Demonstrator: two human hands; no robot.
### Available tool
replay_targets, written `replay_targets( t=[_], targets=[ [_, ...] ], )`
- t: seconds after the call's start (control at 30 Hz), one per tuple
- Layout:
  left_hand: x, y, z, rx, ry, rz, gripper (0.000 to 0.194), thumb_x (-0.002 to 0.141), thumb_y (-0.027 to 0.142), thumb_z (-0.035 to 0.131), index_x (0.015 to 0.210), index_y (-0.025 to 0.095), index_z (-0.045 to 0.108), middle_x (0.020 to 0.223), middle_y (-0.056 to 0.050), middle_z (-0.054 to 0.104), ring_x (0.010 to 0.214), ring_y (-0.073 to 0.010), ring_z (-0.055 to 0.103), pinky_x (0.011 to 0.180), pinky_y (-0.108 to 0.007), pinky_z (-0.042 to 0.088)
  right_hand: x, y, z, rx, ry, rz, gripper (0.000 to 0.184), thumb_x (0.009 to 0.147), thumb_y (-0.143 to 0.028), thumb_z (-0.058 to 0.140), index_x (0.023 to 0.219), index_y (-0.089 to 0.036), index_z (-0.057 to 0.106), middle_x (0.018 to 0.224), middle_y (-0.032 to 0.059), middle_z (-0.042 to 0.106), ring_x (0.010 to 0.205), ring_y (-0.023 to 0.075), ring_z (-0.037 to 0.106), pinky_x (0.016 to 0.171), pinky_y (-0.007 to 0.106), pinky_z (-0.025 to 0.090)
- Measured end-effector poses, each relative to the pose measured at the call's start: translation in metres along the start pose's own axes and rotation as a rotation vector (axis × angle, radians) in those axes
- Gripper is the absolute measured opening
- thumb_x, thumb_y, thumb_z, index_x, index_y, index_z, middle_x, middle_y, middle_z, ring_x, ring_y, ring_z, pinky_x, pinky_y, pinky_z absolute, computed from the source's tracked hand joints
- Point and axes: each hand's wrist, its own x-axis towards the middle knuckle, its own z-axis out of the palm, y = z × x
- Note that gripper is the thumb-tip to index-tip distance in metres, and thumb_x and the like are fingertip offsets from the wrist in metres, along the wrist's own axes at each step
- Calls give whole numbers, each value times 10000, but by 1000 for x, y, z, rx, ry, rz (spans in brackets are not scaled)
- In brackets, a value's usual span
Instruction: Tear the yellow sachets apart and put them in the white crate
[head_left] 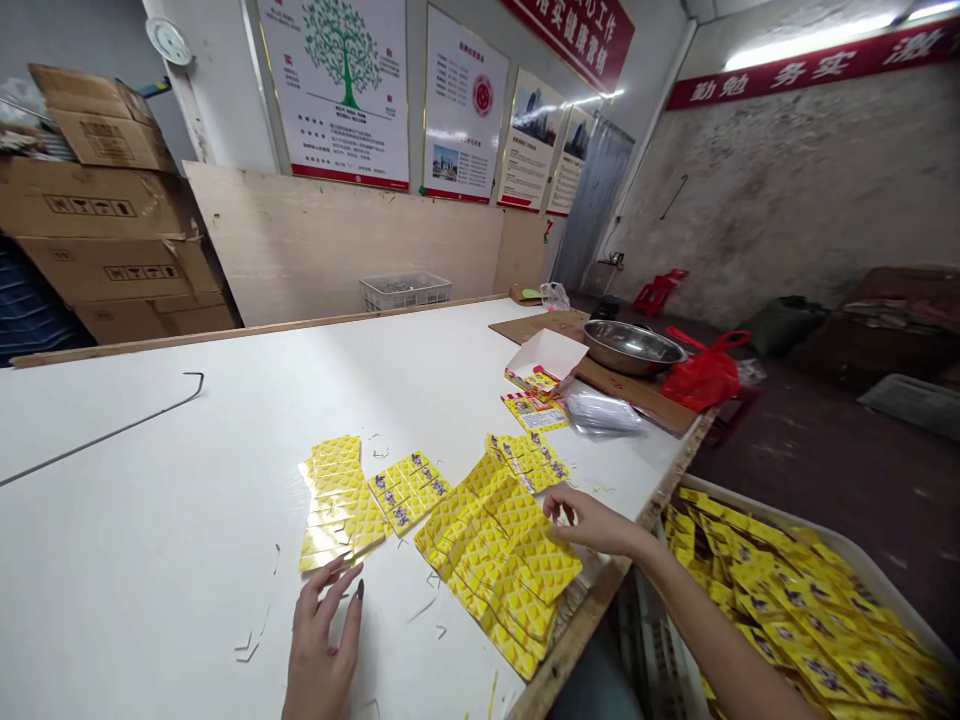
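Observation:
My left hand (324, 630) is open, fingers apart, just below a stack of shiny yellow sachet sheets (341, 500) on the white table. Its fingertips come close to the stack's lower edge. To the right, my right hand (589, 520) has its thumb and fingers curled into a pinch at the right edge of a larger pile of yellow sachet sheets (495, 555). Between the two piles lies a small sheet with purple print (409, 490). Another printed sheet (536, 460) sits behind the larger pile, partly covered by it.
A tub of yellow sachets (810, 600) stands beside the table at right. Farther back are an open carton (544, 360), clear plastic bags (604, 412), a metal basin (634, 345) and a red bag (705, 375). A bent metal rod (112, 435) lies at left, and trimmed scraps dot the tabletop.

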Motion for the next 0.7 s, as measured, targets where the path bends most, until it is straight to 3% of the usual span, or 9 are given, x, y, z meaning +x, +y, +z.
replay_targets(
  t=[0.1, 0.2, 0.3, 0.4, 0.5, 0.57, 0.63, 0.67, 0.7],
  targets=[
    [0, -2, 2, 10, -17, 12, 363, 793, 466, 496, 1102, 297, 580, 1254, -54, 455, 1217, -240, 420, 446, -161, 508, 3, -5, 8, -115, 63, -2, 201, 644, -321, 686, 766, -181, 611, 847, 32, 583, 782, 171, 491, 695, 259, 384],
    [0, -4, 4, 35, -7, 55, 333, 819, 424, 477, 1110, 296, 573, 1241, -52, 462, 1219, -218, 418, 581, -210, 560, 6, -13, 14, -227, 118, 19, 166, 723, -347, 622, 722, -181, 611, 806, 46, 595, 782, 191, 509, 712, 294, 389],
    [-1, -1, 2, 62, 25, 73, 322, 834, 393, 464, 1120, 287, 566, 1240, -62, 464, 1220, -214, 421, 649, -248, 565, 4, -34, 15, -241, 204, -82, 143, 801, -312, 539, 760, -194, 610, 837, 52, 601, 843, 204, 513, 798, 330, 379],
    [-1, 9, -3, 106, 173, 159, 332, 835, 357, 475, 1149, 273, 543, 1236, -68, 471, 1201, -211, 443, 896, -381, 517, -6, -67, 30, -143, 369, -241, 179, 853, -331, 493, 805, -209, 614, 847, 52, 607, 853, 203, 516, 816, 332, 376],
    [1, 18, -10, 129, 355, 256, 359, 833, 320, 487, 1182, 245, 519, 1248, -81, 467, 1223, -217, 426, 1087, -468, 338, -15, -91, 76, 175, 330, -121, 234, 839, -411, 533, 777, -195, 598, 754, 29, 592, 704, 165, 521, 656, 277, 402],
    [3, 21, -13, 126, 392, 246, 377, 832, 326, 486, 1195, 227, 509, 1257, -91, 467, 1230, -224, 419, 1083, -465, 339, -13, -89, 110, 353, 204, -18, 298, 797, -463, 574, 724, -175, 575, 669, 13, 562, 623, 146, 501, 582, 256, 396],
    [5, 21, -15, 129, 378, 207, 412, 826, 371, 483, 1208, 217, 499, 1252, -99, 478, 1208, -236, 437, 1031, -463, 393, -2, -72, 127, 284, 141, 17, 311, 800, -467, 562, 730, -166, 593, 693, 25, 575, 664, 158, 520, 624, 267, 417],
    [6, 20, -15, 135, 362, 185, 435, 822, 400, 478, 1216, 217, 492, 1252, -101, 481, 1195, -242, 447, 996, -460, 422, 6, -60, 126, 186, 251, 6, 299, 813, -461, 544, 786, -168, 600, 760, 37, 591, 724, 170, 533, 680, 280, 427],
    [6, 18, -16, 142, 348, 166, 459, 817, 428, 472, 1226, 219, 483, 1258, -101, 481, 1188, -248, 450, 966, -458, 443, 14, -46, 118, 61, 441, -7, 293, 821, -452, 533, 871, -170, 594, 857, 54, 595, 806, 184, 531, 757, 300, 424]
  ],
)
